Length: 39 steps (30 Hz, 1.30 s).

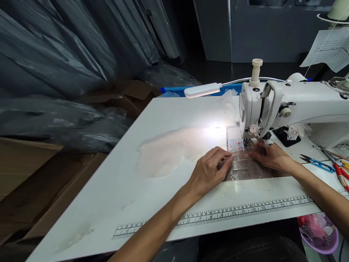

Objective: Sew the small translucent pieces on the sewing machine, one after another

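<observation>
A white sewing machine (pixel 272 98) stands at the right, its needle area just ahead of my hands. My left hand (pixel 209 169) rests at the left of the shiny machine bed (pixel 245 169), thumb and fingertips drawn together; I cannot make out what they pinch, if anything. Beside the presser foot (pixel 245 142), my right hand (pixel 272 158) has its fingers bent together, and their tips are partly hidden by the machine. Small red marks dot the bed between the hands. A pale pinkish patch (pixel 160 156) spreads over the table, sheer cloth or stain, I cannot tell.
Blue thread snips (pixel 317 163) and red-handled scissors (pixel 339 171) lie right of my right hand. White lace (pixel 297 131) sits under the machine arm. A lamp (pixel 203 90) hangs behind. A printed ruler (pixel 234 213) lines the table's front edge; a purple basket (pixel 321 245) is below.
</observation>
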Tool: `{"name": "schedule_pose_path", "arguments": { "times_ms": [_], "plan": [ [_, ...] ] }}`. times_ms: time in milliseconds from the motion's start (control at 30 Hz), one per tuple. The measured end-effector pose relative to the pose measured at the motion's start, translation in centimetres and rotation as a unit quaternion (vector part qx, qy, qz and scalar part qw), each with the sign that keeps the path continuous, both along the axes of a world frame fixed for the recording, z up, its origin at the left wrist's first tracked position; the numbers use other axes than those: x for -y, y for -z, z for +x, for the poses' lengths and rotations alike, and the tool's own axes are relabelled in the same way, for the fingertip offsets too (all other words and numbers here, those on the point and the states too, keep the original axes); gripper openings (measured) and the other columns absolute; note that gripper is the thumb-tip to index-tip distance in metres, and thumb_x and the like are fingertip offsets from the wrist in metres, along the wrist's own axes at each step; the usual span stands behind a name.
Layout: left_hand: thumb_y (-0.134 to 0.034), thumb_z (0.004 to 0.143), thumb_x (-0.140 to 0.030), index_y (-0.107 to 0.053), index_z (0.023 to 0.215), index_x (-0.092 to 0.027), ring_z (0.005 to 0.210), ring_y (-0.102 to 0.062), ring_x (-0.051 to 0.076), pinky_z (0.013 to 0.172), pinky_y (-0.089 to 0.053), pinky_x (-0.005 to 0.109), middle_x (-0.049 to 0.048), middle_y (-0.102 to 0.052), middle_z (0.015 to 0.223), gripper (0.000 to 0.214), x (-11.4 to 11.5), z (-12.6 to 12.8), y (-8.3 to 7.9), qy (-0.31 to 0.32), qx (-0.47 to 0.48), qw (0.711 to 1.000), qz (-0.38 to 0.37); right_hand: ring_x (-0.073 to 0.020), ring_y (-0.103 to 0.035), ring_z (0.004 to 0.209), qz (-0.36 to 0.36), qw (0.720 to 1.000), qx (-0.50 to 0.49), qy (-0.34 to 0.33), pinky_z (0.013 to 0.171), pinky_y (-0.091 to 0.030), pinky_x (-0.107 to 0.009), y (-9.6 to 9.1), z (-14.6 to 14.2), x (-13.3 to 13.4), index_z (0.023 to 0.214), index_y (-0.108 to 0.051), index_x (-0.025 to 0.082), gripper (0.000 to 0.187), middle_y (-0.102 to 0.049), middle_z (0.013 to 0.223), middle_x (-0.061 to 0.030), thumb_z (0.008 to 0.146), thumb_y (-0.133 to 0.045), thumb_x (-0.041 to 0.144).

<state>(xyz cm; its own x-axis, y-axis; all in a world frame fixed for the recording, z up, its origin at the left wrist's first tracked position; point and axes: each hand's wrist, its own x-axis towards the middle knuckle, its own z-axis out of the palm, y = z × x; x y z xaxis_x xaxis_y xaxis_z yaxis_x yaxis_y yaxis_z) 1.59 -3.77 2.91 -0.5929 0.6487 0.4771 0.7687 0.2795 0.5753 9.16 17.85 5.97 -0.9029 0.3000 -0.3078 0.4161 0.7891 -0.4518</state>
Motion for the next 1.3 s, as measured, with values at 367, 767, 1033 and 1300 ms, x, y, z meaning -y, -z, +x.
{"name": "schedule_pose_path", "arguments": {
  "times_ms": [367,767,1033,1300],
  "plan": [
    [-0.052,0.087,-0.062,-0.055,0.109,-0.017,0.059,-0.067,0.018,0.052,-0.056,0.029,0.0048,-0.07,0.077,0.05,0.9,-1.1,-1.0,0.047,0.411,0.91,-0.038,-0.0142,-0.062,0.078,-0.4,0.912,-0.065,-0.063,0.072,-0.051,-0.028,0.2,-1.1,3.3,0.1,-0.063,0.015,0.015,-0.066,0.085,-0.0048,0.093,-0.057,0.027],
    [-0.075,0.073,-0.041,-0.054,0.116,-0.019,0.042,-0.055,0.011,0.04,-0.049,0.024,-0.0047,-0.065,0.067,0.053,-1.1,0.1,0.4,-0.051,0.353,0.934,-0.029,-0.0257,-0.052,0.099,0.117,0.91,-0.213,-0.336,0.089,-0.049,-0.044,3.4,1.2,-0.4,0.129,-0.062,0.018,0.04,-0.056,0.11,-0.0151,0.093,-0.044,0.018],
    [-0.069,0.073,-0.046,-0.056,0.111,-0.018,0.042,-0.056,0.011,0.04,-0.052,0.025,-0.0024,-0.064,0.072,0.049,-0.5,-0.1,-1.3,-0.093,0.403,0.908,-0.071,-0.0236,-0.052,0.094,0.069,0.914,-0.273,-0.293,0.083,-0.052,-0.041,5.1,0.9,-1.6,0.131,-0.061,0.014,0.04,-0.057,0.102,-0.0145,0.101,-0.039,0.028],
    [-0.068,0.072,-0.046,-0.058,0.108,-0.018,0.049,-0.059,0.014,0.046,-0.054,0.028,-0.0013,-0.065,0.07,0.046,-0.2,-0.6,-0.6,-0.085,0.337,0.936,-0.059,-0.0236,-0.05,0.096,0.081,0.898,-0.28,-0.329,0.086,-0.048,-0.044,5.0,1.5,-1.1,0.13,-0.061,0.021,0.036,-0.057,0.107,-0.0123,0.098,-0.046,0.027]
  ]
}}
